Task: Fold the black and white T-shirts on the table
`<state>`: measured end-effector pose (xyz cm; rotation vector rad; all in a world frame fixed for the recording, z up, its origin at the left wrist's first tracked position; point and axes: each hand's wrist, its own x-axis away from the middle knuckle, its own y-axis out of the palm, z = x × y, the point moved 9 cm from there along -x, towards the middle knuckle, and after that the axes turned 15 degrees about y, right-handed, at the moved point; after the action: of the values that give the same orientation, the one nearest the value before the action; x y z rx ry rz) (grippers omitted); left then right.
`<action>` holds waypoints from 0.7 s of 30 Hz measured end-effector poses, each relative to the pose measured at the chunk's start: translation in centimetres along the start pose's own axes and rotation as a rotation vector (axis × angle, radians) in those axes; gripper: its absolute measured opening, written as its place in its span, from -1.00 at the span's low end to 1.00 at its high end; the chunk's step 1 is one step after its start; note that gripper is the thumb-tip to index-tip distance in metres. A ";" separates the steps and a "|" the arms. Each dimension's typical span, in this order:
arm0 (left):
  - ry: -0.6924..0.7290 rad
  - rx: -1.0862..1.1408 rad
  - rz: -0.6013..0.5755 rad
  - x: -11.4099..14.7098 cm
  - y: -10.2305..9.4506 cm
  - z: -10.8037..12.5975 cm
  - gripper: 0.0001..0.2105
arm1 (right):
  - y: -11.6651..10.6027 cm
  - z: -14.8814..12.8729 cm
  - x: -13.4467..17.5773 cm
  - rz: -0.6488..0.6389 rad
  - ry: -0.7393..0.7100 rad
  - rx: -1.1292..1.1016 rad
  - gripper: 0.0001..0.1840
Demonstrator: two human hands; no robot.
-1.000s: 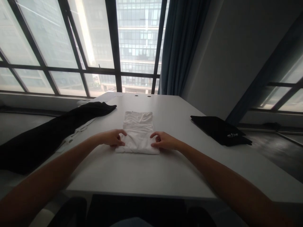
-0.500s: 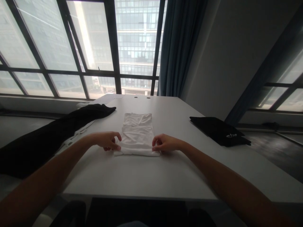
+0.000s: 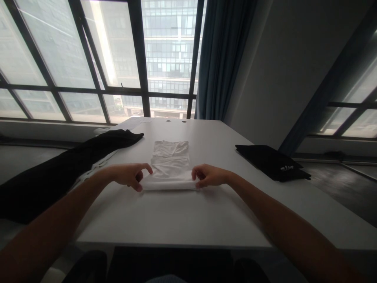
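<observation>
A white shirt (image 3: 171, 167), folded into a narrow rectangle with wrinkles across its upper part, lies lengthwise in front of me on the white table (image 3: 173, 220). At its near left corner, my left hand (image 3: 134, 175) grips the edge, thumb low and index finger curled over the cloth. My right hand (image 3: 209, 175) pinches the near right corner in the same way. Between both hands the near edge is raised a little and forms a smooth rolled band.
Black clothing (image 3: 73, 165) stretches along the table's left side, over some white cloth. To the right lies a folded black garment (image 3: 269, 161) with white lettering. Windows (image 3: 171, 51) and a blue curtain (image 3: 220, 59) stand behind the table.
The shirt's near edge, flat before, is now lifted and turned up slightly away from me. Both hands have closed in on its corners.
</observation>
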<state>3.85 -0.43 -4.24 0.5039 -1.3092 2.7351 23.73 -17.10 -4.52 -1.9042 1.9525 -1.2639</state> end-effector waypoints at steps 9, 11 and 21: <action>0.121 0.262 -0.221 -0.7 2.8 0.8 -0.26 | 2.5 0.9 0.2 -0.242 0.041 0.135 -0.48; 0.151 0.343 -0.279 -0.6 3.2 1.1 -0.33 | 2.7 1.3 0.5 -0.305 0.057 0.132 -0.44; -0.111 0.039 0.460 -3.5 -3.4 -4.9 -0.52 | -3.1 1.9 -3.0 0.427 0.061 -0.167 -0.69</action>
<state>6.56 5.73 -5.69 0.4030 -1.5712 3.1427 27.88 -14.92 -5.11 -1.4069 2.3930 -1.0736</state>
